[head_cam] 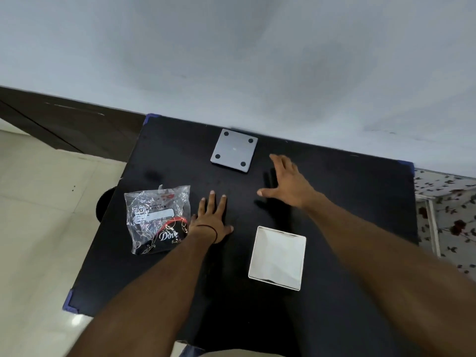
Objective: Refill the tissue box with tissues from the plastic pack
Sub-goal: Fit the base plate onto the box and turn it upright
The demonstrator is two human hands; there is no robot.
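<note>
Tissue box is seen near the front right of the black tabletop, white and square, open at the top with white tissue showing inside; it is touched by neither hand. Left hand is laid flat, palm down, on the tabletop, fingers spread and nothing held; a thin dark band is worn at its wrist; its outer edge lies just beside, perhaps touching, the plastic pack. Right hand is stretched forward over the tabletop, fingers splayed wide and empty; whether it rests on the surface cannot be told, the hand being slightly blurred. The plastic pack lies crumpled on the left part of the tabletop, clear film with a white label and a dark printed area bearing the word Dove. Farther back, near the wall, a grey square lid with four dark round feet lies flat, well apart from the tissue box; blue corner guards are fitted to the tabletop corners.
</note>
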